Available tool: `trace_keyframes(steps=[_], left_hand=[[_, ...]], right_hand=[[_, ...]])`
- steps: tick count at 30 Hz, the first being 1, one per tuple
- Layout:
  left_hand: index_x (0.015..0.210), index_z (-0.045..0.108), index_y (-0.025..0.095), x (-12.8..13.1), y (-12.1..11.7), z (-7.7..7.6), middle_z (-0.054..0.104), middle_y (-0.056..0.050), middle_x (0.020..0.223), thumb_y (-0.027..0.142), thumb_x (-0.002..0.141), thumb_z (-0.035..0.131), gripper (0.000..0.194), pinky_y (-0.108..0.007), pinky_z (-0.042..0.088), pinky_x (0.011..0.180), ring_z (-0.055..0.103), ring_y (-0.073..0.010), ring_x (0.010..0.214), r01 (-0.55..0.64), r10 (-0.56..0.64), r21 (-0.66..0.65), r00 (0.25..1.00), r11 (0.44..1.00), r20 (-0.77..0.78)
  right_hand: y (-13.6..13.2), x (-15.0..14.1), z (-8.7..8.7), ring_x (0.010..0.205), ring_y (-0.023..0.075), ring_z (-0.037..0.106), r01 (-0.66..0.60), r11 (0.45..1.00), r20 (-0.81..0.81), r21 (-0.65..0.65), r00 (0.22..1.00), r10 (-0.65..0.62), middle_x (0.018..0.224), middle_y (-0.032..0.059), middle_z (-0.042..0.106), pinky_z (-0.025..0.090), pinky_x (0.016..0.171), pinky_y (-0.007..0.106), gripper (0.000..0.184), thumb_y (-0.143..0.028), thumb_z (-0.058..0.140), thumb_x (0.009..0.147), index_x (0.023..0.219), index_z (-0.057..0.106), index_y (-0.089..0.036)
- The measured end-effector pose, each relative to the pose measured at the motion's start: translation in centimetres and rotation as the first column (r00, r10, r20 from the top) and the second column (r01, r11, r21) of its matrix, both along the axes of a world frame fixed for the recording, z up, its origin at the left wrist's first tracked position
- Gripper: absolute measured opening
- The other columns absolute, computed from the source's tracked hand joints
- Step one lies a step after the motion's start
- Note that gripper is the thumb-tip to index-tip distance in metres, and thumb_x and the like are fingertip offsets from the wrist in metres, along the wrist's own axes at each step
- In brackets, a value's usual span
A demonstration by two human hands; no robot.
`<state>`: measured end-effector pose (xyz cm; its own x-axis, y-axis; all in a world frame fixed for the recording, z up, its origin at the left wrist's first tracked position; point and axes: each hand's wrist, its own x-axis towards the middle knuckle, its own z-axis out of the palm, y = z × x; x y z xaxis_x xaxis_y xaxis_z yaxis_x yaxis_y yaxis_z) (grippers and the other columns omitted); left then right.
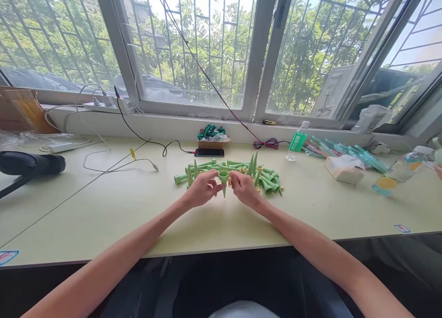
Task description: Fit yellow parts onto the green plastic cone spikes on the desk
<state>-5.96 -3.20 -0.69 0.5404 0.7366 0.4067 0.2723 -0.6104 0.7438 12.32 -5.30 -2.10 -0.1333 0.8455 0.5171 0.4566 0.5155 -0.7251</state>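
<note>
Between my hands is a green plastic plant-watering spike (pixel 224 176), its round cup opening upward and its point down, above the table. My left hand (pixel 204 187) has fingers closed around the spike's left side. At its right side, my right hand (pixel 243 187) pinches a small orange piece (pixel 230 182) that looks like a valve and touches the spike. Behind and beside both hands lies a pile of similar green spikes (pixel 271 182), with small orange pieces among them. A few green cones (pixel 254 162) stand point up. My fingers partly hide the spike's side.
Behind the pile are a black phone (pixel 209 153) and a small cardboard box (pixel 211 144) with green and clear plastic. Cables (pixel 120 168) run across the left. A bottle (pixel 297 142), tissue pack (pixel 344 169) and second bottle (pixel 397 173) stand right. Part of another person's hand (pixel 438 170) shows far right.
</note>
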Motion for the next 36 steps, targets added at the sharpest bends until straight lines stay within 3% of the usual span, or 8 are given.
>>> trace_keyframes(steps=[9,14,18,21,24,27,32,36], left_hand=[[0.089,0.064,0.018,-0.2,0.1,-0.1,0.055,-0.004,0.084,0.043,0.09,0.056,0.026,-0.022,0.048,0.053,0.053,-0.0093,0.058,-0.061,0.08,0.241,0.995,0.969,-0.066],[0.106,0.065,0.021,-0.1,-0.2,0.1,0.059,-0.004,0.088,0.042,0.092,0.053,0.028,-0.022,0.049,0.055,0.051,-0.0086,0.057,-0.083,0.103,0.276,0.993,0.958,-0.056],[0.108,0.057,0.021,0.3,-0.3,0.1,0.061,-0.002,0.09,0.041,0.088,0.058,0.028,-0.02,0.046,0.048,0.05,-0.006,0.05,-0.186,0.183,0.154,0.983,0.97,0.031],[0.094,0.053,0.018,0.5,-0.2,0.0,0.059,0.001,0.081,0.042,0.084,0.064,0.028,-0.02,0.042,0.042,0.05,-0.0056,0.045,-0.211,0.207,0.033,0.974,0.977,0.088],[0.077,0.055,0.015,0.5,0.0,0.0,0.06,-0.002,0.074,0.05,0.085,0.06,0.036,-0.021,0.042,0.038,0.055,-0.0089,0.045,-0.044,0.059,-0.174,0.995,0.984,0.08],[0.08,0.059,0.013,0.7,-0.2,0.3,0.063,-0.006,0.081,0.054,0.084,0.059,0.041,-0.023,0.046,0.04,0.059,-0.0105,0.048,0.115,-0.059,-0.373,0.986,0.921,0.158],[0.087,0.059,0.012,0.9,-0.3,0.8,0.064,-0.009,0.089,0.056,0.086,0.057,0.044,-0.024,0.045,0.041,0.058,-0.0102,0.048,0.207,-0.028,-0.505,0.94,0.838,0.339],[0.092,0.059,0.011,0.8,-0.1,0.7,0.063,-0.009,0.084,0.063,0.089,0.046,0.054,-0.025,0.044,0.041,0.058,-0.0117,0.048,0.234,-0.031,-0.55,0.935,0.802,0.354]], right_hand=[[-0.1,-0.1,0.2,0.05,0.0133,0.044,-0.005,1.0,-0.018,-0.006,1.0,0.005,0.052,-0.0018,0.045,0.035,0.053,0.027,0.049,-0.052,0.029,0.099,0.064,0.043,-0.022],[-0.2,-0.2,0.3,0.051,0.0136,0.045,-0.013,1.0,-0.048,0.009,0.999,0.013,0.053,-0.0017,0.045,0.036,0.054,0.027,0.047,-0.05,0.029,0.099,0.064,0.042,-0.022],[-0.2,-0.4,0.2,0.05,0.0127,0.041,0.038,0.996,-0.038,0.077,0.999,-0.035,0.054,-0.0024,0.044,0.034,0.053,0.026,0.044,-0.049,0.03,0.099,0.066,0.041,-0.022],[-0.1,-0.6,0.1,0.05,0.0124,0.038,0.106,0.984,-0.021,0.145,0.994,-0.104,0.056,-0.0023,0.044,0.032,0.053,0.026,0.043,-0.048,0.03,0.099,0.066,0.039,-0.022],[0.0,-0.6,0.0,0.05,0.0125,0.037,0.116,0.979,-0.001,0.167,0.993,-0.118,0.056,-0.0023,0.045,0.031,0.053,0.026,0.042,-0.046,0.031,0.099,0.067,0.041,-0.022],[0.0,-0.5,0.0,0.049,0.0121,0.035,0.103,0.979,0.013,0.173,0.994,-0.107,0.055,-0.0029,0.043,0.031,0.052,0.026,0.042,-0.045,0.031,0.1,0.067,0.043,-0.021],[0.1,-0.3,0.1,0.051,0.0122,0.039,0.111,0.975,0.005,0.192,0.993,-0.114,0.058,-0.0016,0.05,0.032,0.054,0.025,0.04,-0.043,0.033,0.1,0.069,0.047,-0.021],[0.1,-0.2,0.1,0.05,0.0121,0.039,0.087,0.976,0.041,0.197,0.994,-0.097,0.058,-0.0012,0.051,0.032,0.054,0.025,0.039,-0.042,0.033,0.1,0.069,0.047,-0.021]])
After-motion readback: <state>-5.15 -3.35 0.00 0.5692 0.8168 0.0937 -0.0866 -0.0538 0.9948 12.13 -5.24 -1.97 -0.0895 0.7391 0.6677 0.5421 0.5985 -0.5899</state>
